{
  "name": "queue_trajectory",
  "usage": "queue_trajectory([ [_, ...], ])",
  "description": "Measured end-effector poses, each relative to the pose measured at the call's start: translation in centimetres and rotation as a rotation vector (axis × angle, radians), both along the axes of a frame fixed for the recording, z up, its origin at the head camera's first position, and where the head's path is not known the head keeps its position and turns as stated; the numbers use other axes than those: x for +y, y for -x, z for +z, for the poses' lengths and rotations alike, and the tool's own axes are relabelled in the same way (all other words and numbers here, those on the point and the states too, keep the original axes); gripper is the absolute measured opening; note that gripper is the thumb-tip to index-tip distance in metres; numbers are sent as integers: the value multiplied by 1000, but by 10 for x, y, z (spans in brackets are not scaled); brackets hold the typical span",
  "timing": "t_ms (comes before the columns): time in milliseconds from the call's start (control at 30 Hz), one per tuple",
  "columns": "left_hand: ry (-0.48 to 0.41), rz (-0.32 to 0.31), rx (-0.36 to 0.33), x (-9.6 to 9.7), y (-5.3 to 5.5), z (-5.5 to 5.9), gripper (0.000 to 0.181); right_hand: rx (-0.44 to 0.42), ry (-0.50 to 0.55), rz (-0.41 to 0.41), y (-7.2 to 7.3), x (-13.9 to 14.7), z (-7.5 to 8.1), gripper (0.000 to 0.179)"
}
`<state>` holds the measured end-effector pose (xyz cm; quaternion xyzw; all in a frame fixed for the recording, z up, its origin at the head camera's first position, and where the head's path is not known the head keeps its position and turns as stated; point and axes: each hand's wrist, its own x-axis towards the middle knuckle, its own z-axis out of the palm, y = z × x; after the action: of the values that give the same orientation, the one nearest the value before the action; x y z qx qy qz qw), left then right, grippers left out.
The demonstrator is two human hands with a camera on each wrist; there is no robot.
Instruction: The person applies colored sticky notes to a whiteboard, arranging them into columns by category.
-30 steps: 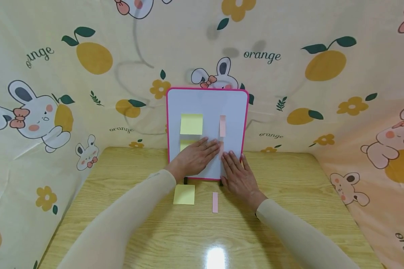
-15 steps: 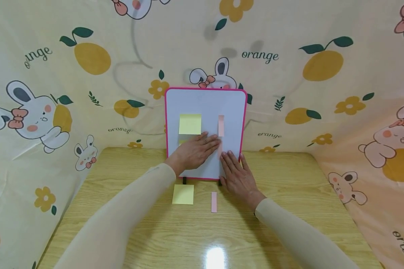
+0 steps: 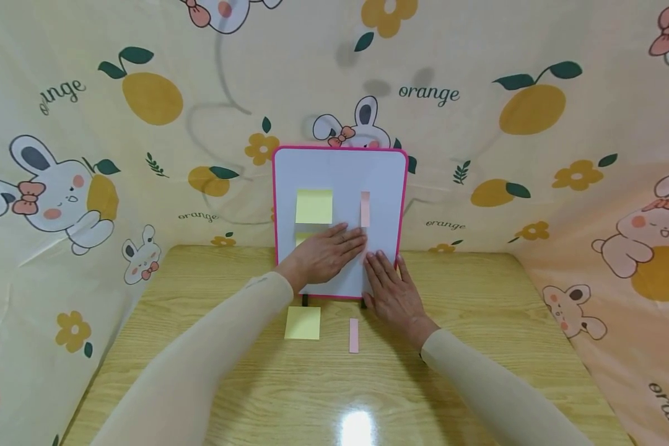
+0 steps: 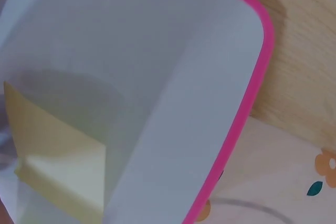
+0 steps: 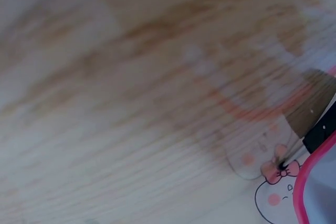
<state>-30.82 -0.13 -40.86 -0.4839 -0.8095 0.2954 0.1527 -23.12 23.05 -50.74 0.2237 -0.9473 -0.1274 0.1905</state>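
A small whiteboard (image 3: 340, 168) with a pink frame stands upright at the back of the table. My left hand (image 3: 330, 253) lies with straight fingers across its lower half, fingertips over a lower pink strip that is mostly hidden. Low on the board's right side, my right hand (image 3: 397, 298) rests with its fingers extended. An upper yellow sticky note (image 3: 314, 206) and an upper pink paper strip (image 3: 365, 209) are on the board. Part of a lower yellow sticky note (image 3: 303, 237) shows above my left hand; in the left wrist view a yellow note (image 4: 63, 156) lifts off the surface.
Another yellow sticky note (image 3: 303, 323) and a pink strip (image 3: 354, 336) lie on the wooden table (image 3: 279, 396) in front of the board. Black feet (image 3: 305, 300) support the board. A patterned cloth (image 3: 457, 37) hangs behind it and along both sides.
My left hand has slid slightly to the right over the board, covering more of the lower pink strip. The right hand has stayed about where it was.
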Motion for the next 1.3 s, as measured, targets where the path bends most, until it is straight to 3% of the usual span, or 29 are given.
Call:
queue_trajectory([
  [467,9,6,-9,2,0,9,60,4,-28,-17,-2,1,-1,79],
  [933,-65,13,-5,-9,-5,-9,60,-3,-4,-11,0,1,0,77],
  [1100,-69,44,-6,-9,-9,-13,60,-4,-5,-14,0,0,0,76],
  [1300,-132,83,-41,-4,-15,-23,58,2,-6,-12,0,0,-1,76],
])
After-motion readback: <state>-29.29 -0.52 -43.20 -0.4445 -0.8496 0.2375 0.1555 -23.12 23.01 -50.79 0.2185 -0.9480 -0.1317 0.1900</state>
